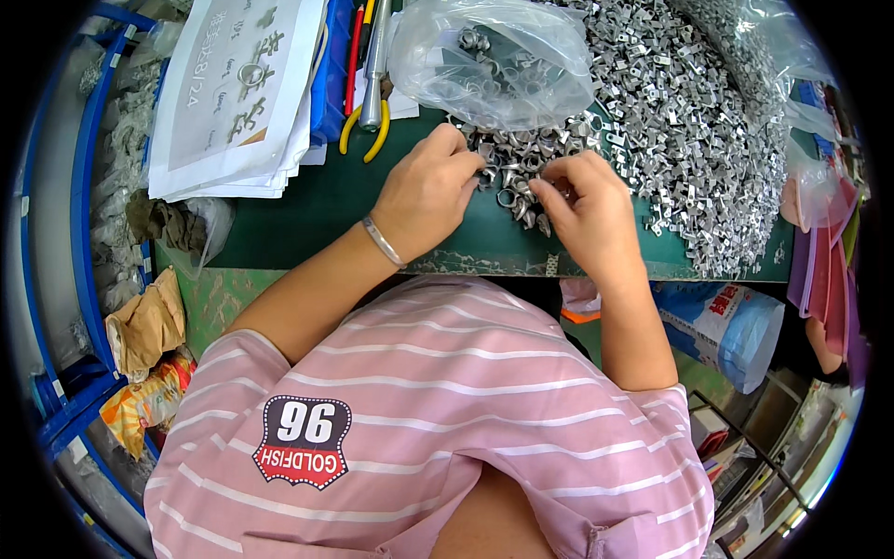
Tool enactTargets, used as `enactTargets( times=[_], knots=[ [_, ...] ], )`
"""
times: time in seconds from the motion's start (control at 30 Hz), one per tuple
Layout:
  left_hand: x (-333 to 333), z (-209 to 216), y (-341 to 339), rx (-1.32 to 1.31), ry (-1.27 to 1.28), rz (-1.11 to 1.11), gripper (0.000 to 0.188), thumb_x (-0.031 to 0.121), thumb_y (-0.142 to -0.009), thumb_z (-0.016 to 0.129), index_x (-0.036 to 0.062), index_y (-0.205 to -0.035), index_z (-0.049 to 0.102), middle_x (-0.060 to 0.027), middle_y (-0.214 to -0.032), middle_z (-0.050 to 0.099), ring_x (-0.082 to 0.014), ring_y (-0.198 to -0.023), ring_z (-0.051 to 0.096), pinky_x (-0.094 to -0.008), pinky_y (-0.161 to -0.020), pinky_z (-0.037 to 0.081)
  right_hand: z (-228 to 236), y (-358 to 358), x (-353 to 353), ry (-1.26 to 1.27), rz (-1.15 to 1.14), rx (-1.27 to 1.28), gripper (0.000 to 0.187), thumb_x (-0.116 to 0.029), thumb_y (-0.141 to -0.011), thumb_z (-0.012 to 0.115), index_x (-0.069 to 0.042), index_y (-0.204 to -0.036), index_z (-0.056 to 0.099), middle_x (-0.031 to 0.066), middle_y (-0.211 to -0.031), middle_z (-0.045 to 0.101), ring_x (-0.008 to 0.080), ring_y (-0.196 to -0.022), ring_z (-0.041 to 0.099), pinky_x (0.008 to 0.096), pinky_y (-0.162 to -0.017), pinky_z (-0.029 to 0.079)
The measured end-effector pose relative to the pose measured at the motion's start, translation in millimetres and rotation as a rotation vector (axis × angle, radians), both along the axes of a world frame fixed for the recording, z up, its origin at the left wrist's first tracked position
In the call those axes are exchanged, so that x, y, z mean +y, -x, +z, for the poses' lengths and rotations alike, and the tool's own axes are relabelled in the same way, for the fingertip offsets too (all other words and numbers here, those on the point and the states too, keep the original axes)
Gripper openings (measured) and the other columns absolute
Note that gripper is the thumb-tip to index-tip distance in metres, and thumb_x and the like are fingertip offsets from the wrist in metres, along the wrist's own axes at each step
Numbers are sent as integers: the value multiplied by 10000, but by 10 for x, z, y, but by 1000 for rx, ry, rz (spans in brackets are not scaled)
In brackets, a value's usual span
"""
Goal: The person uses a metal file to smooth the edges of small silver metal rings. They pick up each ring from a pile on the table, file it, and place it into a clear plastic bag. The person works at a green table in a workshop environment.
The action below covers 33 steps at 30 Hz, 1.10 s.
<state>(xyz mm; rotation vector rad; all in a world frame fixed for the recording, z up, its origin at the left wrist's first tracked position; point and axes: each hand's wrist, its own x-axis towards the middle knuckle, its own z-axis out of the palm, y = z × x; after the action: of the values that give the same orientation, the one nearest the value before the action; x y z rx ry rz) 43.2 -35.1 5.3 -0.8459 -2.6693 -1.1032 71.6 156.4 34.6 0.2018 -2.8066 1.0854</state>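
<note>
On the green worktop (307, 233), my left hand (430, 191) is at the left edge of a small heap of silvery metal rings (512, 158). Its fingers are curled together, and their tips hide whatever they grip. My right hand (594, 210) is bent over the heap's right side, thumb and fingers drawn together. Whatever sits between those fingertips is too small and covered to name. Behind both hands lies a clear plastic bag (424, 65) with more metal rings inside. A far bigger pile of small bent metal pieces (689, 130) spreads to the right.
Printed sheets (209, 140) are stacked at the left, near a blue bin (332, 74) and yellow-handled pliers (375, 140). A blue rack (86, 205) with bagged parts stands further left. Below the worktop at right is a blue-and-white sack (722, 326).
</note>
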Motion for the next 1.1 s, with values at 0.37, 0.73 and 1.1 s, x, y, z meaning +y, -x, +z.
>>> enactTargets(
  times=[0.37, 0.73, 1.1],
  knots=[
    [14, -50, -80, 0, -52, -37, 155, 59, -681, 689, 25, -811, 612, -100, -822, 498, -266, -744, 541, -342, -647, 447, -72, -66, -2, 50, -2, 104, 79, -18, -732, 632, -15, -803, 597, 79, -767, 576, 208, -654, 588, 293, -567, 476],
    [13, -131, -143, 55, -138, -111, 129, 16, -679, 694, 3, -767, 600, -102, -859, 539, -217, -757, 555, -299, -656, 457, -104, -53, 156, 1499, 7, -723, 119, -7, -812, 533, 32, -922, 556, 186, -843, 635, 147, -608, 622, 217, -483, 509],
    [61, 428, 276, -537, -748, 129, 218, 59, -790, 637, -10, -982, 563, -33, -749, 612, -84, -701, 599, -195, -599, 477, 247, 259, -225, 1025, 59, -182, 277, 42, -822, 490, 59, -1095, 538, 135, -945, 626, 150, -762, 616, 235, -648, 509]
  ],
)
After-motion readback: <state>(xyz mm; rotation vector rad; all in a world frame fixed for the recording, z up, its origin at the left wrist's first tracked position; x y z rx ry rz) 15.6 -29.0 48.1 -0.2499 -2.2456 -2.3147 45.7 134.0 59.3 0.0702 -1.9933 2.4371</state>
